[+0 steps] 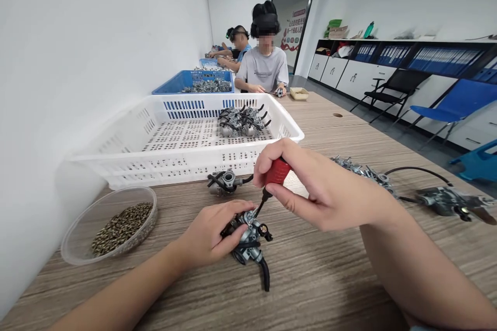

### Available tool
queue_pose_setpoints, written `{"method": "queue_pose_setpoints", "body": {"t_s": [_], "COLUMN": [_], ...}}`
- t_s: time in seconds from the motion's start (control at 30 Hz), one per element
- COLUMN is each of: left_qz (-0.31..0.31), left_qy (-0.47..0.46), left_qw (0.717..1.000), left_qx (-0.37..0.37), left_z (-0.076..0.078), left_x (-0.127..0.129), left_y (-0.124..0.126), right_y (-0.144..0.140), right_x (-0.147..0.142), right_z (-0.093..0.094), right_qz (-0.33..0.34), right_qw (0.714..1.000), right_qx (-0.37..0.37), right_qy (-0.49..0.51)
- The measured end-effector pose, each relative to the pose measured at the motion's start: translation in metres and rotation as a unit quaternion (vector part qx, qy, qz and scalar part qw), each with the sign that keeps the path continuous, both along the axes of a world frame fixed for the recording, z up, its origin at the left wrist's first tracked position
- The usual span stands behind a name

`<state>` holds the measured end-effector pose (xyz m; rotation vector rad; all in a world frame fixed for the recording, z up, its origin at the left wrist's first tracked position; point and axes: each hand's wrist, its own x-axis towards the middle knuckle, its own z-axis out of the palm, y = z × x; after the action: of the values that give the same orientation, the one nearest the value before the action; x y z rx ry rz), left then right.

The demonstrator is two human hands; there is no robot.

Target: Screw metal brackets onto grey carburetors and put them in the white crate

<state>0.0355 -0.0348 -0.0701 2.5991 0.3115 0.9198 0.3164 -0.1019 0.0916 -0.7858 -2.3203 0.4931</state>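
the left grip (pixel 213 231) clasps the carb (pixel 252 236) on the surface (pixel 310 279); the right grip (pixel 310 186) clenches the driver (pixel 278 171). the carb is probably stiff, fairly heavy: best held by its metal body (pixel 254 231), not the hose (pixel 265 275).

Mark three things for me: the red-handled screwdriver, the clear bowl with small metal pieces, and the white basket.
Red-handled screwdriver (pixel 278 171): head view, on the red handle.
Clear bowl (pixel 82 228): head view, on its bare inner side.
White basket (pixel 182 166): head view, on its near wall.
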Motion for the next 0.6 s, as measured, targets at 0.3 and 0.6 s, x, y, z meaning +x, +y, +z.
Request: {"method": "queue_pose_setpoints", "body": {"t_s": [0.3,0.6], "left_qz": [-0.008,0.031], "left_qy": [0.019,-0.005], "left_qw": [0.997,0.995], "left_qx": [-0.069,-0.093], "left_z": [0.003,-0.002], "left_x": [0.001,0.001], "left_y": [-0.003,-0.004], "right_y": [-0.004,-0.029], "right_x": [-0.004,0.004], "right_z": [-0.001,0.016], "right_qz": [-0.089,-0.051], "right_qw": [0.978,0.993], "right_qx": [0.175,0.015], "right_qy": [-0.068,-0.102]}}
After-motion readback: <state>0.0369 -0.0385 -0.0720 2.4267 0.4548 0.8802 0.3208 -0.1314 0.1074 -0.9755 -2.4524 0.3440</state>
